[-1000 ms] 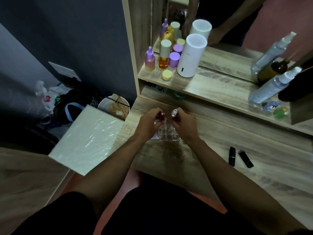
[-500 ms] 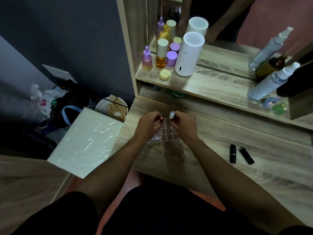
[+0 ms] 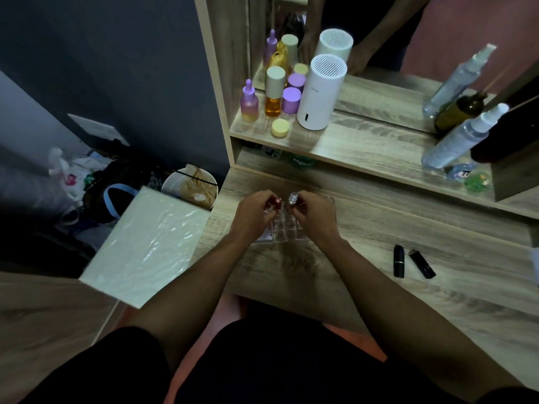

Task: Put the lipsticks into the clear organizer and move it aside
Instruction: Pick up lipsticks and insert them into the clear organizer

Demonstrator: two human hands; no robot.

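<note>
A clear gridded organizer (image 3: 280, 233) sits on the wooden vanity top, between my hands. My left hand (image 3: 254, 214) is closed on a red lipstick (image 3: 275, 202), held upright over the organizer's far cells. My right hand (image 3: 313, 217) grips a silver-topped lipstick (image 3: 292, 198) right beside it. Both lipstick tops nearly touch. Whether their bases rest inside cells is hidden by my fingers. Two black lipsticks (image 3: 398, 260) (image 3: 422, 263) lie on the top to the right.
The upper shelf (image 3: 364, 147) carries a white cylinder device (image 3: 320, 94), purple and orange bottles (image 3: 272, 94), a yellow jar (image 3: 280, 128) and spray bottles (image 3: 460, 135). A white board (image 3: 145, 246) and a bin (image 3: 191, 186) stand left of the table.
Both hands have stayed at the organizer with their lipsticks; they sit slightly lower over it. The view has shifted a little.
</note>
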